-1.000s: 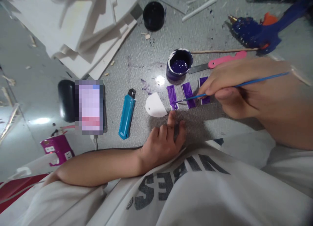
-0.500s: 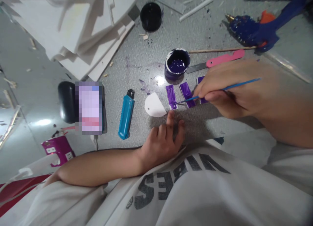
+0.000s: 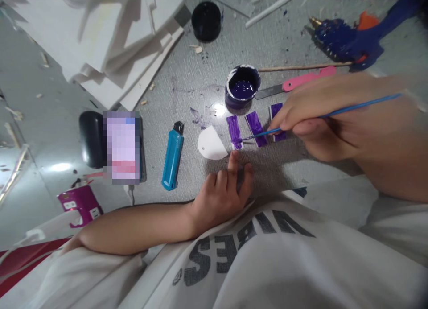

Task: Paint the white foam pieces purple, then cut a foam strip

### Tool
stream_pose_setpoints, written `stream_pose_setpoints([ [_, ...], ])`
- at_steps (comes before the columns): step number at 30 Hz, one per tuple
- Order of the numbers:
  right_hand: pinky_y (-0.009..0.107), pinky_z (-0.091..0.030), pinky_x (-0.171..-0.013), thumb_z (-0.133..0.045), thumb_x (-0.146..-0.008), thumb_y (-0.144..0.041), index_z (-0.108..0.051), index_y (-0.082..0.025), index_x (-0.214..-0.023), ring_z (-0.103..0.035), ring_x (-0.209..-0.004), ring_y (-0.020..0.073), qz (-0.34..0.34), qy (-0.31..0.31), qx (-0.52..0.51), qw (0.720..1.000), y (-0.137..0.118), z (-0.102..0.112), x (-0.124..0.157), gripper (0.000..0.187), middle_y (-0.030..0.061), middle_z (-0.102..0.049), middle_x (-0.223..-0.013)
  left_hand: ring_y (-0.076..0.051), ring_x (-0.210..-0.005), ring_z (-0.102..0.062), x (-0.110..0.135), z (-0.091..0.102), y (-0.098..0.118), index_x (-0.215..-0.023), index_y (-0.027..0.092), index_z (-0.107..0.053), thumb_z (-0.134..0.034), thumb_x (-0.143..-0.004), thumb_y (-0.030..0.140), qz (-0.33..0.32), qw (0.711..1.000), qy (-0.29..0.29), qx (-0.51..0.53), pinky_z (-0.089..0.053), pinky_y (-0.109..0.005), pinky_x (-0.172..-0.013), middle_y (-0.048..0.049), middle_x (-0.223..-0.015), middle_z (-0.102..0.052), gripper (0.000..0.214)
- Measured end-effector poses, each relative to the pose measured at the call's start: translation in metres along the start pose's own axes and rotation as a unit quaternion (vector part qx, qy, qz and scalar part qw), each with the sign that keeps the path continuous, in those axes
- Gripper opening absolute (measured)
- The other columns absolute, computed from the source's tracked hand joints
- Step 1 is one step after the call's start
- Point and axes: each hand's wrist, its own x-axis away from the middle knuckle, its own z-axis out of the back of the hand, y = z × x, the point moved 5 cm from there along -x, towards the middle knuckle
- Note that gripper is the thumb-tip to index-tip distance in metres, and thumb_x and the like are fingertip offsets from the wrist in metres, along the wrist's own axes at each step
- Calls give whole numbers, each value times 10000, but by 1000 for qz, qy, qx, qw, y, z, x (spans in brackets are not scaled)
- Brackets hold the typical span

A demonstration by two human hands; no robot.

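Gripping the brush [image 3: 361, 105] between thumb and fingers, I have my right hand [image 3: 323, 99] closed narrowly around its handle, with the tip at the lower end of the left strip [image 3: 234, 127]. Compared with half a second ago, my right hand has drawn back a little to the right, and more of the handle's far end stands out past it. More of the middle strip [image 3: 256, 128] and right strip [image 3: 276, 109] shows as well. The tip has hardly shifted, so I judge I am working paint over the same end, where a white edge is visible along the bottom.

My left hand [image 3: 223, 193] holds nothing and has stayed put: index finger stretched out, the others bent. That fingertip is right at the left strip's lower edge; whether it presses there, I cannot tell. The left strip has kept its place, flat on the table [image 3: 187, 88], just below the pot [image 3: 234, 101] of dark purple paint [image 3: 242, 87].

Close by on the left is the white piece [image 3: 211, 144], with the cutter [image 3: 173, 159] beyond it. The pink knife [image 3: 307, 80] lies behind my right hand, partly covered.
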Motion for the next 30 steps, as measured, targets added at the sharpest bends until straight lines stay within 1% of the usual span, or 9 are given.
stream_pose_setpoints([
  [3, 323, -636, -750, -488, -1201, -319, -642, -282, -1123, -802, -850, 145, 39, -16, -14, 999, -2, -4, 0, 176, -24, -803, -922, -207, -756, -674, 2, -3, 0, -1546, 161, -669, -721, -1102, 521, 4, 999, -24, 21, -476, -350, -624, -336, -1552, -731, 574],
  [6, 349, -614, -726, -485, -1191, -297, -634, -298, -1141, -788, -817, 151, 67, -17, 26, 997, -2, -5, -1, 157, -36, -798, -896, -201, -720, -656, 0, 1, -1, -1487, 134, -699, -722, -1101, 477, -3, 1000, -3, 1, -463, -346, -606, -347, -1497, -759, 517],
  [9, 364, -617, -714, -475, -1200, -342, -657, -307, -1127, -775, -794, 155, 42, 3, 23, 999, 1, -2, -1, 199, -34, -788, -889, -200, -693, -639, -4, 6, -2, -1418, 111, -729, -703, -1110, 466, -12, 1000, 18, -22, -454, -346, -595, -355, -1432, -787, 471],
  [12, 316, -632, -732, -498, -1211, -360, -700, -286, -1111, -787, -810, 124, 18, 21, -12, 1000, 0, 0, -2, 237, -33, -820, -938, -204, -709, -643, -5, 6, -2, -1431, 120, -726, -694, -1118, 494, -10, 1000, 12, -14, -452, -348, -604, -349, -1442, -786, 488],
  [15, 295, -635, -733, -458, -1228, -356, -673, -264, -1110, -813, -854, 129, 22, 0, -52, 998, -3, -6, -3, 261, -16, -822, -935, -212, -729, -652, -2, 4, -2, -1472, 100, -711, -700, -1116, 523, -8, 1000, 4, 11, -446, -356, -614, -367, -1481, -759, 553],
  [18, 290, -613, -713, -413, -1240, -355, -634, -271, -1138, -801, -827, 121, 39, -11, -30, 999, -6, -10, -3, 258, -32, -798, -909, -212, -729, -660, -1, 2, -2, -1484, 103, -705, -703, -1113, 527, -4, 1000, 1, 19, -446, -353, -612, -366, -1486, -756, 563],
  [21, 285, -615, -780, -417, -1240, -322, -627, -275, -1140, -800, -876, 102, 24, -12, -1, 1000, -4, -10, -2, 237, -50, -803, -951, -203, -714, -657, -1, 2, -1, -1459, 116, -719, -695, -1114, 520, -5, 1000, 2, 8, -453, -346, -601, -353, -1478, -766, 532],
  [25, 289, -624, -773, -393, -1252, -386, -641, -265, -1152, -802, -895, 113, 8, -34, -50, 998, -3, -11, -1, 294, -26, -808, -972, -206, -715, -661, 0, 1, 0, -1471, 129, -709, -687, -1116, 503, -1, 1000, -5, 7, -463, -346, -599, -349, -1500, -755, 516],
  [30, 285, -617, -759, -413, -1249, -359, -648, -268, -1134, -807, -894, 109, -2, -20, -16, 1000, -5, -9, -1, 277, -41, -822, -978, -202, -711, -649, 0, 0, 0, -1474, 135, -705, -663, -1127, 519, -3, 1000, -7, 2, -464, -346, -596, -341, -1505, -756, 519],
])
